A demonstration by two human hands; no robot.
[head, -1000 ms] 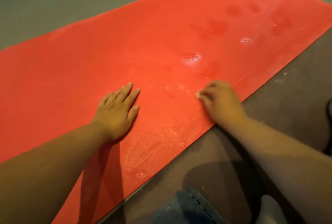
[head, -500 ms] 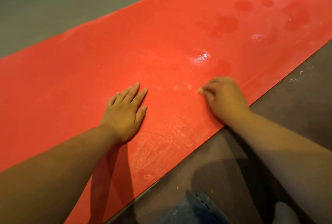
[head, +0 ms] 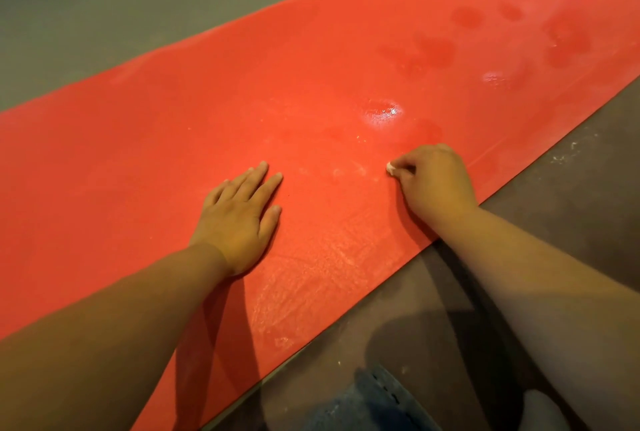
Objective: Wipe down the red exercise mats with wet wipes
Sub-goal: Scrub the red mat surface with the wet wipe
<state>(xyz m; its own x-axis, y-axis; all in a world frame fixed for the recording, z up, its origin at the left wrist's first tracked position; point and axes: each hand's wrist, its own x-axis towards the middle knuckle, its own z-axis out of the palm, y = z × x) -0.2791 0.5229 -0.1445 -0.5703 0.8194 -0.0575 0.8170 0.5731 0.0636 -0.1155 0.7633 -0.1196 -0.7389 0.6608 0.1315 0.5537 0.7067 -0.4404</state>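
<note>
Nearest the camera, a patch of blue denim shows above the dusty brown floor. Just beyond it the red exercise mat lies flat on the floor, running diagonally across the view. The left hand rests palm down on the mat, fingers straight and slightly spread, holding nothing. The right hand, near the mat's closer edge, curls its fingers round a small white wet wipe pressed against the surface. Farther on, a glossy wet patch shines, with darker damp marks beyond it.
</note>
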